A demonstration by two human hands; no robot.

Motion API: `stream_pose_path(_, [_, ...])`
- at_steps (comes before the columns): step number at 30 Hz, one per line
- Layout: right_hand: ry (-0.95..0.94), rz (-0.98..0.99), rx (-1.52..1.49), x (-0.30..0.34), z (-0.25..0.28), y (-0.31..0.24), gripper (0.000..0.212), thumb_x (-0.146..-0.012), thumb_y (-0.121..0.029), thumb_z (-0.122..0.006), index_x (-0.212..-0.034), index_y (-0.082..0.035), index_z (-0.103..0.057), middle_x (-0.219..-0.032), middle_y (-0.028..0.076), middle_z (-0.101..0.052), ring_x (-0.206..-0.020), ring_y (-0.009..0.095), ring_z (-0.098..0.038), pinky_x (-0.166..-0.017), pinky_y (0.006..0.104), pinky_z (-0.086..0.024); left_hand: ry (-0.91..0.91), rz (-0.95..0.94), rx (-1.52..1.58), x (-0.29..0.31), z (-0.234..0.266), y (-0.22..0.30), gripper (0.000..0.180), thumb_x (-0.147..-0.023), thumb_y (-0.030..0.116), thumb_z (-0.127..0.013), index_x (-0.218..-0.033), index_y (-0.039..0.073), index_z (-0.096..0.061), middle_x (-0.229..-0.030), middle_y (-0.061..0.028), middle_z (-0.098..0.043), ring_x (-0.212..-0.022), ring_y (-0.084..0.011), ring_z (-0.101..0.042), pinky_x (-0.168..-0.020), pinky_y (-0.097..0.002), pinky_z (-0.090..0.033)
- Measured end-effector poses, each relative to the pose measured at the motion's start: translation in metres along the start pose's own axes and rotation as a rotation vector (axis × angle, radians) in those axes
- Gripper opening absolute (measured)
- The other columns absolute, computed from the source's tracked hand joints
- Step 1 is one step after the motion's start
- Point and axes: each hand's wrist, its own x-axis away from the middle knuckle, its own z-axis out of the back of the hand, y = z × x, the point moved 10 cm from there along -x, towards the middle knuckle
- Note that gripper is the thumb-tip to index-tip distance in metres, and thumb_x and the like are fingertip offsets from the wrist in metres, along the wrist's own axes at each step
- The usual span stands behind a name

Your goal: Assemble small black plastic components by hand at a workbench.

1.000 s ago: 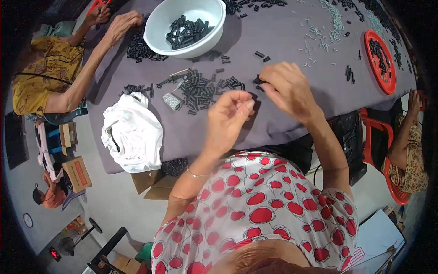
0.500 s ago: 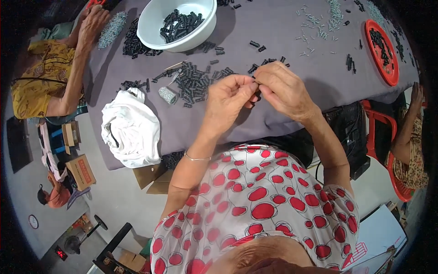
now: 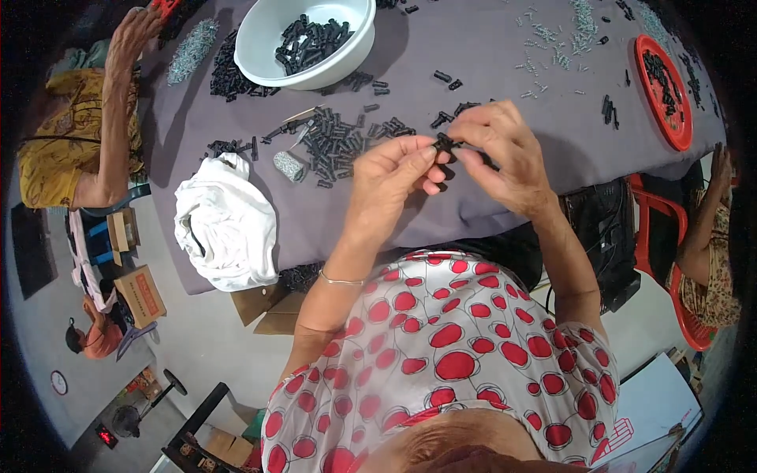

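Over the near part of the table, my left hand point(image 3: 382, 177) pinches small black plastic parts point(image 3: 445, 144) between thumb and fingers. More dark pieces show below its fingertips, partly hidden. My right hand point(image 3: 509, 162) meets it from the right, with its thumb and forefinger closed on the end of the same piece. To the left of my hands spreads a pile of black plastic parts point(image 3: 335, 146). A few more black pieces point(image 3: 443, 118) lie just beyond my fingers.
A white basin point(image 3: 365, 39) with black parts stands at the far left. Nearer are a white cloth point(image 3: 225, 229) and a small bundle of silver pieces point(image 3: 289, 166). Screws point(image 3: 583, 27) lie scattered far right, beside a red tray point(image 3: 683, 130). Co-workers sit at both sides.
My hands have parted slightly, the right one shifting right with its fingers lifted, so the black piece between them now shows. The left co-worker's hand has moved away toward the far edge.
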Motion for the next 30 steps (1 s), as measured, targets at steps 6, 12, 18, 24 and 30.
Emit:
stream_pose_path(6, [-0.089, -0.148, -0.276, 0.006, -0.007, 0.004, 0.014, -0.073, -0.009, -0.067, -0.086, -0.006, -0.064, -0.079, 0.007, -0.060, -0.073, 0.025, -0.055, -0.068, 0.0360, -0.044, -0.085, 0.121, 0.009, 0.010, -0.003, -0.014, 0.023, -0.090, 0.007, -0.058, -0.108, -0.007, -0.057, -0.090, -0.0110, -0.065, -0.070, -0.0131, -0.062, -0.062, -0.0228, -0.052])
stream_pose_path(12, [-0.049, -0.112, -0.384, 0.017, -0.003, -0.007, 0.019, -0.065, 0.001, -0.070, -0.083, -0.002, -0.063, -0.073, 0.008, -0.057, -0.069, 0.025, -0.053, -0.062, 0.0356, -0.043, -0.208, 0.206, 0.008, 0.019, -0.007, -0.023, 0.019, -0.089, 0.004, -0.057, -0.106, -0.005, -0.059, -0.087, -0.0097, -0.065, -0.070, -0.0126, -0.061, -0.064, -0.0242, -0.051])
stream_pose_path(18, [0.063, -0.151, 0.042, 0.021, 0.045, 0.033, 0.016, -0.069, 0.002, -0.065, -0.083, -0.005, -0.059, -0.080, 0.007, -0.059, -0.073, 0.024, -0.055, -0.065, 0.0340, -0.044, -0.203, 0.111, -0.011, 0.019, -0.009, -0.019, 0.010, -0.092, 0.006, -0.054, -0.100, 0.001, -0.057, -0.090, -0.0046, -0.062, -0.070, -0.0090, -0.058, -0.064, -0.0227, -0.049])
stream_pose_path(24, [0.097, -0.263, 0.312, 0.018, 0.069, 0.079, 0.012, -0.071, -0.002, -0.063, -0.081, -0.007, -0.060, -0.078, 0.008, -0.058, -0.074, 0.027, -0.053, -0.067, 0.0369, -0.043, -0.193, 0.066, -0.129, 0.016, -0.012, -0.023, 0.013, -0.092, 0.007, -0.054, -0.103, 0.001, -0.057, -0.087, -0.0024, -0.061, -0.070, -0.0067, -0.056, -0.064, -0.0209, -0.048])
stream_pose_path(30, [0.072, -0.286, 0.526, 0.021, 0.063, 0.091, 0.010, -0.071, -0.001, -0.065, -0.079, -0.005, -0.060, -0.075, 0.007, -0.055, -0.073, 0.025, -0.052, -0.065, 0.0349, -0.042, -0.158, 0.037, -0.197, 0.019, -0.010, -0.019, 0.013, -0.092, 0.008, -0.055, -0.102, 0.002, -0.058, -0.084, -0.0009, -0.061, -0.071, -0.0054, -0.056, -0.064, -0.0197, -0.047])
